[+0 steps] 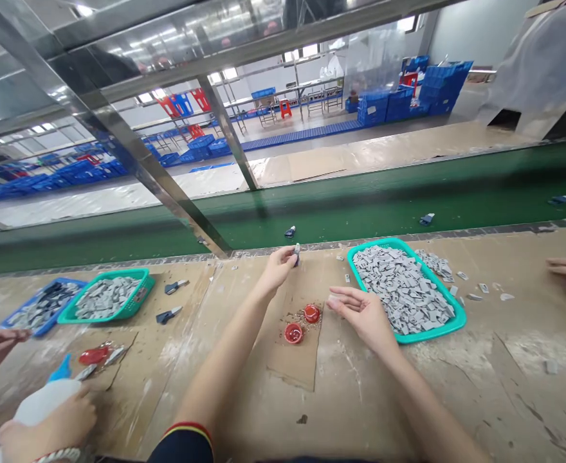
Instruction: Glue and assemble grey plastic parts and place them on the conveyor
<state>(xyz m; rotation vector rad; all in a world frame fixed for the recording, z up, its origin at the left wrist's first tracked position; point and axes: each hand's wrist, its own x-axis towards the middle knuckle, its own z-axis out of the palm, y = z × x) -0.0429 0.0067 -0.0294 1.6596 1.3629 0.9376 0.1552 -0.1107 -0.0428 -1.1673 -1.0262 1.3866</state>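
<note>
1. Your left arm [225, 360] stretches forward and almost straight, the forearm bare
2. Your left hand [279, 265] sits at the far end of that reach, thumb and fingertips pinched tight together at the top
3. Your right arm [422, 399] comes in from the lower right, angled inward
4. Your right hand [363, 313] hovers loose, palm turned up and leftward, fingers slack, gripping nothing

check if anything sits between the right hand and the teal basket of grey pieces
Nothing visible does: the right hand is open just left of the teal basket, only bare table between; the red caps sit further left.
</note>
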